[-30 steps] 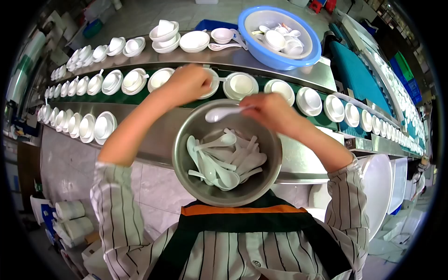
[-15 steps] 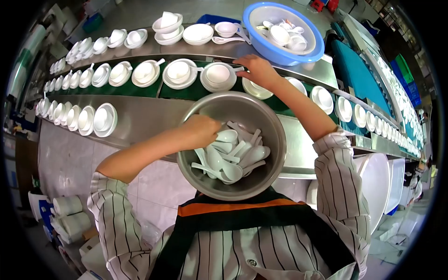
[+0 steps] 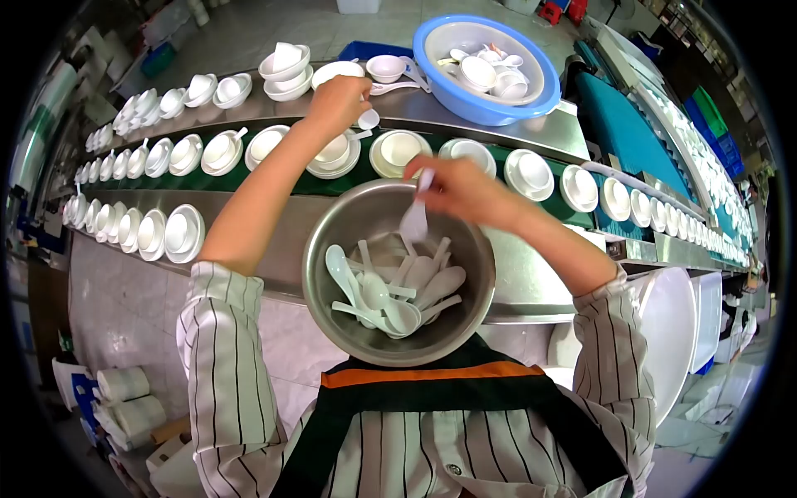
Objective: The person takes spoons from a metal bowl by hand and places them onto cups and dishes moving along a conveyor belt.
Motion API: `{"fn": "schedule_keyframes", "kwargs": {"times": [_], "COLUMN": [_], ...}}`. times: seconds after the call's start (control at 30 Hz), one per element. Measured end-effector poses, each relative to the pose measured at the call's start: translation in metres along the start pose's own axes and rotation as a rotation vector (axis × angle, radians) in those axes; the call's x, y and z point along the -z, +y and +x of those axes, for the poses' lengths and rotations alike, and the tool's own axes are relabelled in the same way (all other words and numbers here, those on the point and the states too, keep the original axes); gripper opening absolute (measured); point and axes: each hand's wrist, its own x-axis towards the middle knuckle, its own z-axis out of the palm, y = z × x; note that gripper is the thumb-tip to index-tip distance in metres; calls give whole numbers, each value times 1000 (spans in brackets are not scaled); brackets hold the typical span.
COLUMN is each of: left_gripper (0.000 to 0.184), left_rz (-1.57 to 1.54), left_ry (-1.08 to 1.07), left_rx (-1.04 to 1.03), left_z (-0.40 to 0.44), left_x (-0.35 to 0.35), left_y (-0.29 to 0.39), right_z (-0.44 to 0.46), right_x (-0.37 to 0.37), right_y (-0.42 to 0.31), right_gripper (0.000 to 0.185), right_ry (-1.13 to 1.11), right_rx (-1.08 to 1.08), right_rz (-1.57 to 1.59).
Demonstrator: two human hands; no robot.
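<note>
A steel basin [image 3: 317, 319] in front of me holds several white soup spoons [image 3: 375, 290]. My right hand [image 3: 465, 191] is closed on the handle of a white spoon [image 3: 414, 221], which hangs bowl-down over the basin, slightly blurred. Farther out, my left hand [image 3: 340, 106] pinches another white spoon [image 3: 368, 119] above the green conveyor belt [image 3: 286, 182]. Below that hand sits a stacked dish and bowl [image 3: 334, 153] with a spoon handle sticking out to the right. Right of it stands another bowl stack [image 3: 401, 150], with no spoon visible in it.
Bowl sets line the belt to both sides. A blue tub [image 3: 490, 114] with white tableware stands on the steel ledge behind the belt, beside a small bowl [image 3: 387, 68]. More stacked bowls [image 3: 184, 233] stand at the near left. A teal conveyor [image 3: 624, 133] runs at right.
My left hand has gone from the basin up over the belt, carrying a spoon. My right hand has come back from the belt to the basin and now holds a spoon. The belt's bowls have shifted.
</note>
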Motion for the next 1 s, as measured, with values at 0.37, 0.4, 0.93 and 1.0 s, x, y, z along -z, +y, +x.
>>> {"fn": "schedule_keyframes", "kwargs": {"times": [0.37,0.4,0.93,1.0], "left_gripper": [35,39,19,19], "left_rz": [311,272,-162,-260], "left_ry": [-352,-345,-893,-977], "left_rx": [-176,-152,-435,-291], "left_z": [24,19,-143,-132], "left_x": [-85,-82,8,35], "left_y": [1,4,56,63], "right_z": [28,31,-19,-18], "right_x": [-7,-10,-14,16], "right_y": [180,182,-1,9], "right_gripper": [16,21,16,13], "right_ry": [487,492,-407,-225], "right_rx": [-179,-77,151,49], "right_rz": [-27,-48,35,207]}}
